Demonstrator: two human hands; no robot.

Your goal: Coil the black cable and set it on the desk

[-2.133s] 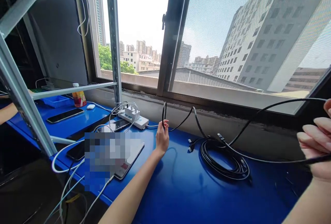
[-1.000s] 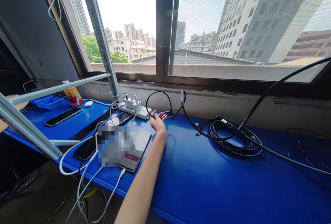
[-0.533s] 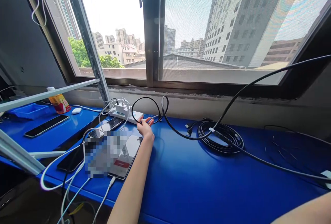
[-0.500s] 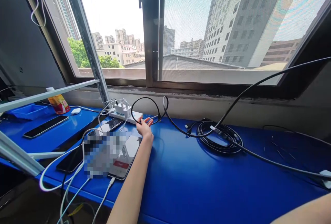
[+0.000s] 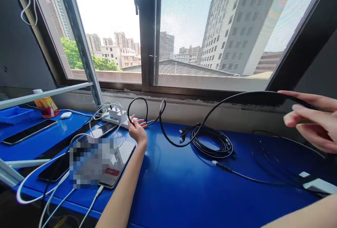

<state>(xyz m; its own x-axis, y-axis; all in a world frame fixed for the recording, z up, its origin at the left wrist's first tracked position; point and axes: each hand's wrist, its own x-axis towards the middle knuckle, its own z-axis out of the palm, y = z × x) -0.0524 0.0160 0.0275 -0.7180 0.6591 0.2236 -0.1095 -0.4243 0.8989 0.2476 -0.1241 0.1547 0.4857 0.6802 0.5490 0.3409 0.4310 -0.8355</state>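
Observation:
A black cable runs in loose loops between my hands above the blue table. My left hand is at the table's back, palm up, with a loop of the cable between thumb and fingers; some fingertips stick out loosely. At the far right, raised to windowsill height, my right hand pinches the other stretch of the cable between thumb and index finger. Below the cable lies a coil of black cable with several plug ends. A separate cable end lies in front of the coil.
A white power strip with chargers stands behind my left hand. Phones and a tablet lie left of my forearm, with white cables hanging over the front edge. A metal frame post, a blue tray and a pouch are further left.
My right hand has come into view at the right, lifting the black cable. A cable end now lies apart from the coil. My left hand keeps its hold; the view has shifted slightly right.

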